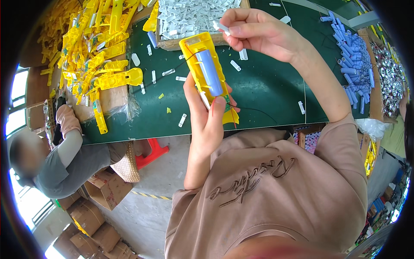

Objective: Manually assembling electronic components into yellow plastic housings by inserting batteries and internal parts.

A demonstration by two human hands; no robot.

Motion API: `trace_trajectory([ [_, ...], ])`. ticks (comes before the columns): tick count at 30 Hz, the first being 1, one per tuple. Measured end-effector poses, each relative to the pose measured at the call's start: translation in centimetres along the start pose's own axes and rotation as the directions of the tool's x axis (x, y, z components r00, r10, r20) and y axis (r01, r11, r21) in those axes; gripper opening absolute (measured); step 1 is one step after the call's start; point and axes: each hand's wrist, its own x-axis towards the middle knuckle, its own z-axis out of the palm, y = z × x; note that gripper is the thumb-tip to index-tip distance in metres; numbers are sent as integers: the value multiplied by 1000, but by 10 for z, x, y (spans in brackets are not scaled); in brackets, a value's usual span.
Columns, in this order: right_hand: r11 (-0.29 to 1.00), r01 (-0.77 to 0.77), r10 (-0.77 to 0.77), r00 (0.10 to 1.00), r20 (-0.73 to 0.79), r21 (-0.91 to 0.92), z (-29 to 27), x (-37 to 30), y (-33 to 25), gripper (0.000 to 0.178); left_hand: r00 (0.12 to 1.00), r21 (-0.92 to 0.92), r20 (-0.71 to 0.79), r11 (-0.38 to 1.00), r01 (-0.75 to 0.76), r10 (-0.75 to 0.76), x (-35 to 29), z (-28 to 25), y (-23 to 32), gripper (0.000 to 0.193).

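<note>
My left hand [205, 113] is closed round a yellow plastic housing [195, 43], held up above the front of the green table. A blue cylindrical battery [209, 73] lies lengthwise inside it. Thin red and black wires and a bit of green circuit board show at the housing's lower end, beside my thumb. Up and to the right, my right hand [258, 32] pinches a small white plastic piece [221, 27] between thumb and fingers, apart from the housing. Behind it stands a shallow cardboard box [177, 43] heaped with similar pale pieces [189, 17].
Yellow housings [99, 64] are piled at the left, and blue batteries with wires [351, 60] at the right, near a box of shiny metallic parts [386, 77]. Loose white pieces [168, 72] dot the green table [258, 99]. A co-worker [73, 159] sits at the left; a red stool [153, 153] stands below.
</note>
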Motion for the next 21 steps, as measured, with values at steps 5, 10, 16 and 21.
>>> trace_trajectory([
  [5, 990, 86, -88, 996, -9, -109, 16, -17, -5, 17, 1000, 71, 13, 997, -23, 22, -16, 9, 5, 59],
  [10, 984, 139, -144, 989, -38, -112, 29, -26, -10, 19, 999, 107, 23, 993, -45, 43, -22, 14, 7, 60],
  [16, 959, 209, -237, 961, -143, -190, 42, -33, -4, 28, 999, 98, 24, 994, -45, 42, -19, 13, 6, 58],
  [21, 773, 304, -479, 855, -199, -557, 42, -30, -1, 27, 998, 124, 19, 990, -68, 66, -17, 14, 4, 56],
])
